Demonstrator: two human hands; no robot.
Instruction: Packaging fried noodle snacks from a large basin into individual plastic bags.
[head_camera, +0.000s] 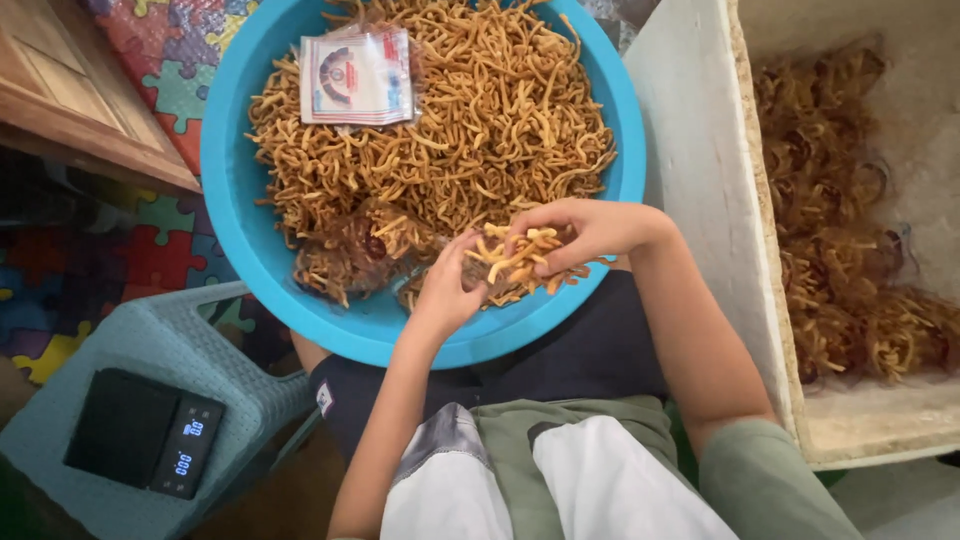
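Fried snack sticks (440, 130) fill the blue basin (232, 180) on the person's lap. Right hand (575, 232) is cupped around a handful of sticks; left hand (445, 290) pinches the clear bag (350, 255) open beside it.

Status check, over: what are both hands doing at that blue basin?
Right hand holds fried snack sticks. Left hand holds clear bag open at blue basin. Nothing blocking; scale off to one side.

puzzle mat floor (165, 85), stool (240, 390) w/ scale (145, 432)
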